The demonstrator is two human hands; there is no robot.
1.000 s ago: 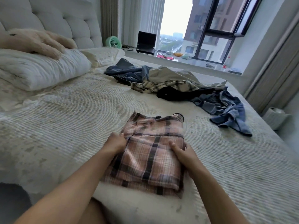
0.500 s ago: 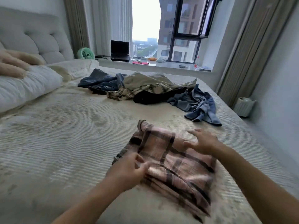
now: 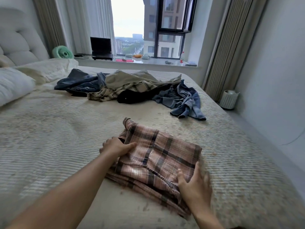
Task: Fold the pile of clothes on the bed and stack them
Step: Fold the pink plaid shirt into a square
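We see the folded pink plaid garment (image 3: pixel 158 156) lying on the ribbed cream bedspread (image 3: pixel 49 139) between our hands. Our left hand (image 3: pixel 118 147) grips its left edge, thumb on top; our right hand (image 3: pixel 194 182) lies with fingers spread on its near right corner. Well beyond, the unfolded pile of clothes (image 3: pixel 132 87) sprawls: denim, beige plaid, black.

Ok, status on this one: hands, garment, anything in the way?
Left hand grips folded plaid shirt at its left edge. Right hand flat on near right corner. Unfolded pile beyond, apart. Nothing blocking.
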